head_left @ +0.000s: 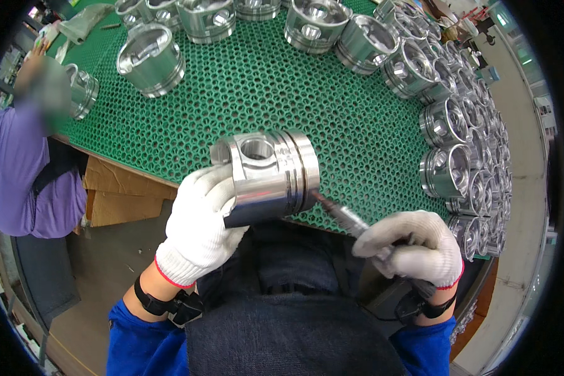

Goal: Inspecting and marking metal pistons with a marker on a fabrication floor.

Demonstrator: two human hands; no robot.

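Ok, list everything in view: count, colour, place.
Mat: 1, green, upper middle.
Held piston: 1, silver, centre.
Other pistons: many, silver, around the mat's edges.
Tool: 1, silver with dark tip, beside the held piston.
Bag: 1, whitish, upper left.
Cardboard: uncounted, brown, left below the mat.
Co-worker: 1, purple-clad, left.
Floor: 1, grey-brown, lower left.
Apron: 1, dark, bottom middle.
Sleeves: 2, blue, bottom.
Wrist straps: 2, black, beside the sleeves.
Left fingers: one set, white-gloved, on the held piston.
Right fingers: one set, white-gloved, on the tool.
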